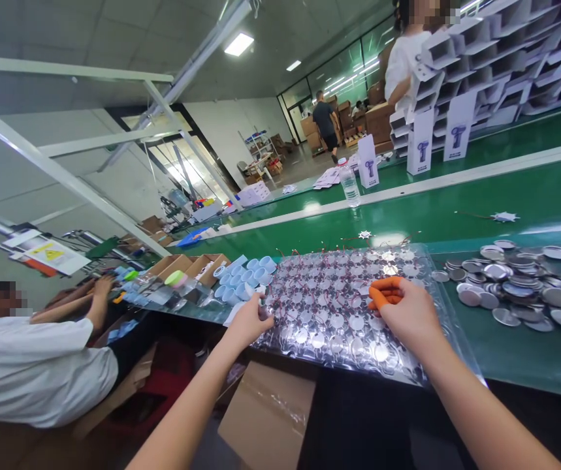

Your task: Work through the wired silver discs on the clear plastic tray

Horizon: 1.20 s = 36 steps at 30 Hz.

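While the blue-white caps sit bunched within easy reach, the left hand pinches one small white cap between closed fingers. The right hand curls orange-sleeved fingers just above the wired discs spread on the bench; whether it grips anything I cannot tell.

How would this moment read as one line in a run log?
left hand: pinches white part | right hand: orange-capped fingers curled over sheet of wired discs | right of it: metal disc pile
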Tool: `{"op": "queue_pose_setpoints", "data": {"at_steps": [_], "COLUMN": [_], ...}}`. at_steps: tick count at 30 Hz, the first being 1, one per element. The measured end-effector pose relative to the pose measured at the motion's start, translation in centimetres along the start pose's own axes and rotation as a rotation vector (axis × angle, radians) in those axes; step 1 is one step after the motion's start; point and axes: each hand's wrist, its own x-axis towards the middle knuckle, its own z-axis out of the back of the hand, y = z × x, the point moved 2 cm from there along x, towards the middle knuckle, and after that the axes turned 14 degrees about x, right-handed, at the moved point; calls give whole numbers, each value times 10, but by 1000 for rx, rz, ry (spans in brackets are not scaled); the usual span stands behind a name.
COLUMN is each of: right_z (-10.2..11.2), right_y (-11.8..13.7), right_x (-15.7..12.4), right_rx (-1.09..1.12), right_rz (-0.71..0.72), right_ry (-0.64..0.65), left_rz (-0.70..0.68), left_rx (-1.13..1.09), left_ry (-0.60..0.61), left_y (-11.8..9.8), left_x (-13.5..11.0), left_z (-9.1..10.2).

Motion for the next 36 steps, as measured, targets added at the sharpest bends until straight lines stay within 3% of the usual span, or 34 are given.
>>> {"op": "queue_pose_setpoints", "data": {"at_steps": [5,10,12,15,21,27,36], "right_z": [0,-3,-3,-2,-7,-16,-21], "right_y": [7,9,7,5,2,-3,-9], "right_x": [-2,-3,-3,-3,-5,-9,-13], "right_rx": [9,5,8,3,4,-25,-60], "right_rz": [-4,-27,-25,-24,-38,-56,-62], "right_ry": [-10,-9,4,11,37,81,149], "left_rz": [-76,-259,-338,-397,-340,-519,-416], "left_rx": [-90,-617,-707,-582,-298,-221,-214], "left_ry": [-92,-66,-29,-26,-212,-154,-201], "left_y": [-17,-68,-90,-106,-101,-133,-139], "left_x": [-11,-18,-19,-20,-33,-29,-22], "left_z": [11,15,8,-5,-3,-7,-19]}}
